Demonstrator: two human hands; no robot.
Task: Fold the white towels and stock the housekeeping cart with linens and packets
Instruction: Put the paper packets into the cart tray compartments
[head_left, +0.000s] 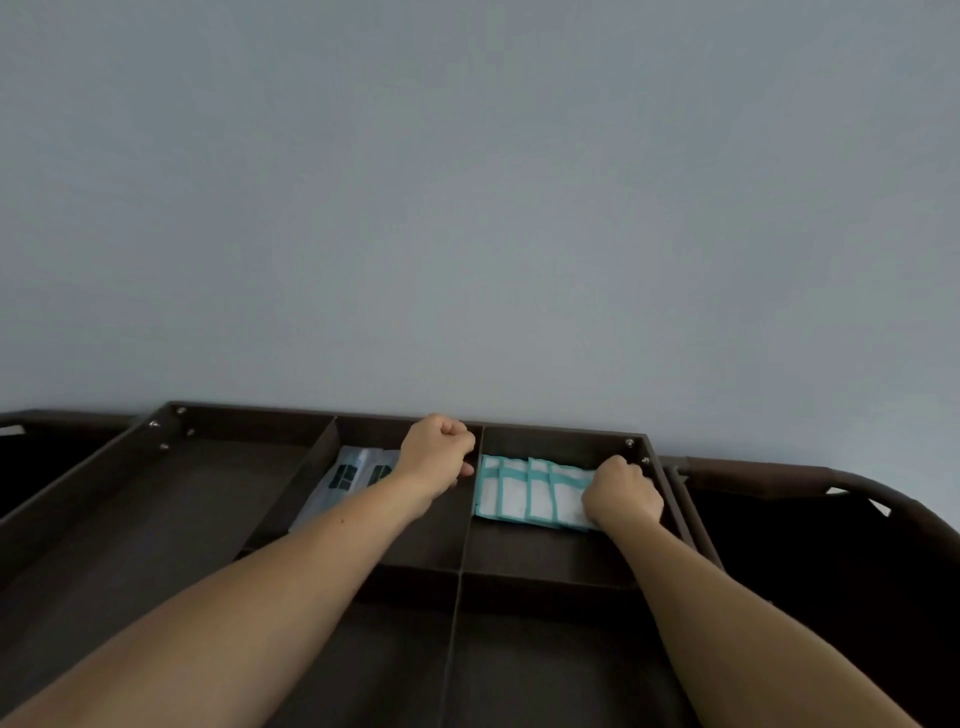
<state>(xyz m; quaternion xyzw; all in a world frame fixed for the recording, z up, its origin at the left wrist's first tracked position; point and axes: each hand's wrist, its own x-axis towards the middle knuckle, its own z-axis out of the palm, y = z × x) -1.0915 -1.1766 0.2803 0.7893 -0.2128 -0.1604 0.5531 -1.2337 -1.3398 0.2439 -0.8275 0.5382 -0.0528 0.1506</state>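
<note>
- Right hand (623, 493): the grip is closed on the teal packets (519, 491), with the fingers curled down over the end of the row farthest from the divider (462, 551). Looks to me like it's just squaring them up.
- Those teal packets stand in a neat overlapping row in the far compartment just right of the divider, so I'd call that one stocked.
- Left hand (439, 449): balled into a loose fist right over the far end of the divider. Nothing shows in it, so I'm reading that grip as closed on nothing.
- Just left of the divider, partly under that wrist, there's a second batch, the grey packets (345, 475), already lying in their compartment.
- Further left of the divider, the big compartment (156, 509) shows only bare floor, and so do the near sections on either side.
- No white towels anywhere in view, folded or not.
- My guess: the packet part of stocking the cart (249, 407) is mostly sorted, and the linens are the big chunk still to do.
</note>
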